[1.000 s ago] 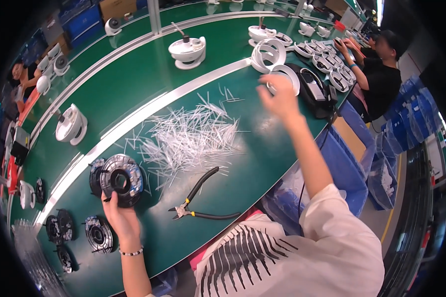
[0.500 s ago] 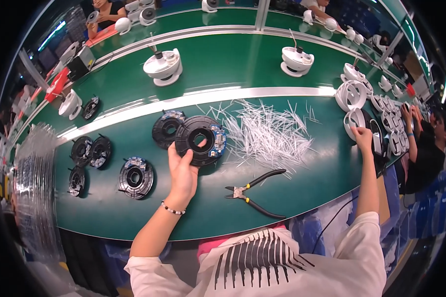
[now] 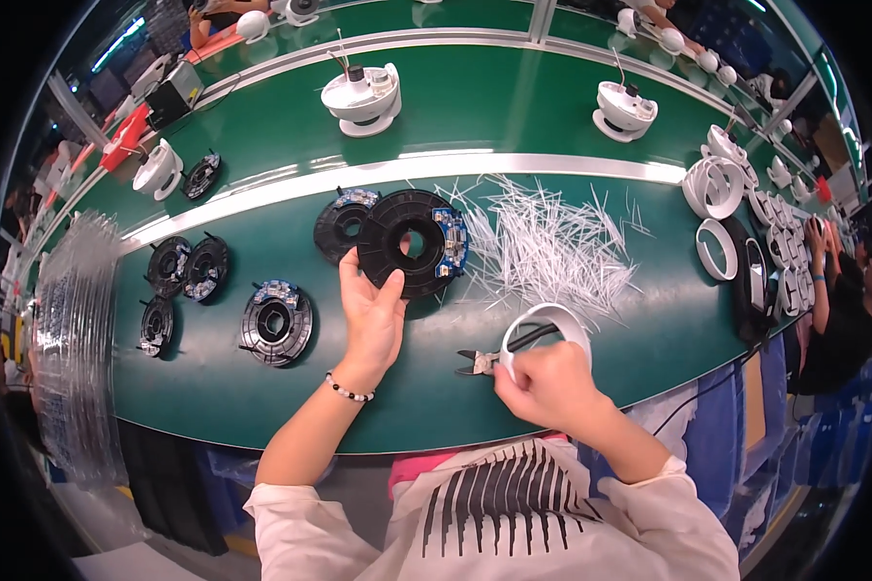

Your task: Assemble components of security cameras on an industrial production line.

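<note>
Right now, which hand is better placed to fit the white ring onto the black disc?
Right. The right hand already holds the white ring just beside the black disc, above the cutters. The left hand is occupied with its grip on the disc's lower edge.

**A factory assembly line**

This is a production floor. A long green bench runs left to right, split by a silver rail. Identical parts repeat along it: black round discs at the left, white dome housings on the far side, and white rings stacked at the right. A heap of white plastic offcuts lies mid-bench. Other people work at the far left and far right.
</note>
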### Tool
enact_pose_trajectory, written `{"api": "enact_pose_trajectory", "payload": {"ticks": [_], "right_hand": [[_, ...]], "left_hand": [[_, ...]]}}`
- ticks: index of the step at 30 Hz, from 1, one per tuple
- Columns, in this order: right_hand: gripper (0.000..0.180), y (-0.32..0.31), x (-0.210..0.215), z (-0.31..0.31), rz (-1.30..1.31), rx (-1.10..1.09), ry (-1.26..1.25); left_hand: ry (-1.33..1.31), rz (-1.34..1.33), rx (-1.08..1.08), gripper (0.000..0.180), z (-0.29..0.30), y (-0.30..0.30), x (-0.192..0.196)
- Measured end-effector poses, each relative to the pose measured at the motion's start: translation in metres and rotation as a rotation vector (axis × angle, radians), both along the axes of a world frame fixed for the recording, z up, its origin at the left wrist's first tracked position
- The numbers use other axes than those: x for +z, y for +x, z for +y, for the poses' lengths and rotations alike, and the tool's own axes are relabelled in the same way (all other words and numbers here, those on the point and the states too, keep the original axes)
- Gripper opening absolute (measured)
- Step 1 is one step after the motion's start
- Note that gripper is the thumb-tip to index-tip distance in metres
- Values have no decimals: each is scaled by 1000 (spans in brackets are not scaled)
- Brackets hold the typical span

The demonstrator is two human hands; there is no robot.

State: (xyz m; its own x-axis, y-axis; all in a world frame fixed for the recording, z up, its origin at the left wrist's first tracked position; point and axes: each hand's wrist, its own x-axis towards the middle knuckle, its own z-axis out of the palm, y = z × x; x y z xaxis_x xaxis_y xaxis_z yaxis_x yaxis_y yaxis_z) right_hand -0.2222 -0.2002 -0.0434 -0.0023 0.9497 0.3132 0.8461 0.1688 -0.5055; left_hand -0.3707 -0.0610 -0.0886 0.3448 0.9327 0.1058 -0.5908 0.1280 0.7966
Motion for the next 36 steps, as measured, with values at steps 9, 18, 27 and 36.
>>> {"api": "enact_pose_trajectory", "payload": {"ticks": [9,18,27,36], "right_hand": [[108,21,10,-15,-153,-81,-252],[115,19,13,18,309,-110,147],[108,6,-14,72,614,16,118],[118,1,-15,70,541,224,38]], "left_hand": [[-16,-25,-11,63,-8,-1,12],[193,102,-22,80,-18,8,2],[-128,-219,-516,90,-22,-1,38],[-500,-245,-545,48,-5,-7,23]]}}
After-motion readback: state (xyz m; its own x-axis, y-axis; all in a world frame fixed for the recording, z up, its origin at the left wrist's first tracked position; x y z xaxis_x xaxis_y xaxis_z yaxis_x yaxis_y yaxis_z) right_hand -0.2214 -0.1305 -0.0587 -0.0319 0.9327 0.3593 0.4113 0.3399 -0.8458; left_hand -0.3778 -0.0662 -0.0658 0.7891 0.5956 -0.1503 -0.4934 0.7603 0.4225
